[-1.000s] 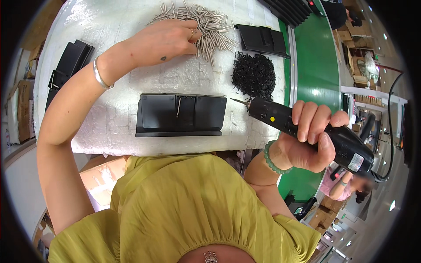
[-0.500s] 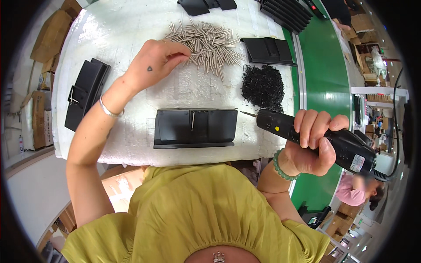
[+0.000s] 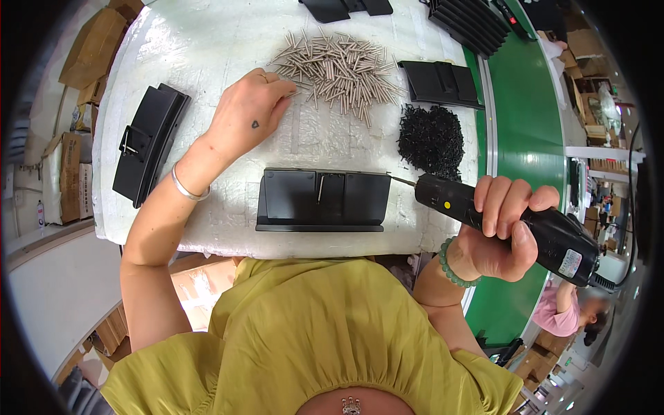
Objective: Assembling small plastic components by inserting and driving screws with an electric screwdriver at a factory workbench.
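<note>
Your left hand (image 3: 245, 117) is at the near-left edge of the pin pile (image 3: 339, 66), fingers curled onto a pin. Right hand (image 3: 498, 232) is wrapped around the driver (image 3: 512, 225), tip aimed left at the black part (image 3: 321, 199).

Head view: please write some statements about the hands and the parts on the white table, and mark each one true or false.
1. The right hand holds a black electric screwdriver. True.
2. The left hand rests on the black screws. False: its fingers reach the pile of metal pins.
3. The black panel lies in front of the person. True.
4. The screwdriver lies on the green belt. False: it is held.
</note>
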`<state>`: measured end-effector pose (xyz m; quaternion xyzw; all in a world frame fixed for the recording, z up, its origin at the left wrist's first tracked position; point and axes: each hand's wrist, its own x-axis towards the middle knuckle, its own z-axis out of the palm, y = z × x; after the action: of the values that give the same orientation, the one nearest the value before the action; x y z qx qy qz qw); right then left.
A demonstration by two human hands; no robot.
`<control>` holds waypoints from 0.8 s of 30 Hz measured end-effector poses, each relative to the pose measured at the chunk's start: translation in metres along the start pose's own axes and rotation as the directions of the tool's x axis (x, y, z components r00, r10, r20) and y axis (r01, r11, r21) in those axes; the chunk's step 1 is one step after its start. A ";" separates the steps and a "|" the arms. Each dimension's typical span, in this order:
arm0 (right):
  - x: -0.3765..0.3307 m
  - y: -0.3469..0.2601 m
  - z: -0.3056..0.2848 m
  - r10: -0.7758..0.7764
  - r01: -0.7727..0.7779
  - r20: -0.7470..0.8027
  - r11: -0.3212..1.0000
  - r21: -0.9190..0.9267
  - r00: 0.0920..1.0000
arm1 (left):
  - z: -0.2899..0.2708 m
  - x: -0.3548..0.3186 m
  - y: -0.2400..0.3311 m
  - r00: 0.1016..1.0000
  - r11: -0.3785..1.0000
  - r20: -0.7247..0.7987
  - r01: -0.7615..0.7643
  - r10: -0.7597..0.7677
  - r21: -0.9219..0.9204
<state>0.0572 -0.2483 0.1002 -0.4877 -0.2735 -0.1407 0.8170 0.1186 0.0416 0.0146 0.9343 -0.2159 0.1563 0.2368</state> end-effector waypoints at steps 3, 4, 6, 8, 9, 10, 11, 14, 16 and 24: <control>-0.002 -0.002 0.000 0.012 -0.012 0.007 1.000 -0.009 1.000 | 0.003 -0.006 0.004 0.999 0.998 -0.045 -0.003 0.006 0.061; -0.003 -0.001 0.000 0.012 -0.012 0.005 1.000 -0.004 1.000 | 0.001 -0.009 0.006 0.999 0.998 -0.044 0.000 0.003 0.066; -0.003 0.000 0.000 0.021 -0.021 -0.006 1.000 -0.015 1.000 | -0.004 -0.012 0.017 0.996 0.988 -0.073 0.038 -0.050 -0.150; -0.001 0.002 0.004 0.007 -0.008 0.022 0.999 0.039 1.000 | -0.016 -0.019 0.035 0.996 0.977 -0.081 0.028 -0.046 -0.209; 0.000 -0.002 0.010 0.023 -0.024 0.051 0.999 0.028 0.998 | -0.022 -0.024 0.050 0.995 0.964 -0.088 0.019 -0.044 -0.267; 0.003 -0.004 0.016 0.040 -0.042 0.079 0.999 0.016 0.996 | -0.026 -0.027 0.063 0.996 0.962 -0.078 0.020 -0.043 -0.271; 0.006 0.001 0.017 0.042 -0.049 0.147 0.998 0.040 0.988 | -0.022 -0.034 0.069 0.997 0.957 -0.071 0.012 -0.034 -0.290; 0.001 0.007 0.029 0.088 -0.092 0.212 0.996 0.012 0.973 | -0.009 -0.048 0.082 0.999 0.951 -0.051 -0.007 -0.009 -0.308; 0.001 0.008 0.033 0.105 -0.112 0.253 0.994 0.013 0.962 | -0.003 -0.053 0.084 0.999 0.955 -0.043 -0.026 0.014 -0.294; -0.002 0.020 0.032 0.146 -0.130 0.294 0.989 -0.072 0.945 | 0.004 -0.054 0.079 0.994 0.959 -0.105 -0.044 0.014 -0.280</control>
<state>0.0557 -0.2108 0.0973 -0.5421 -0.3551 -0.0151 0.7614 0.0354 -0.0059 0.0198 0.8785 -0.2372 0.1750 0.3759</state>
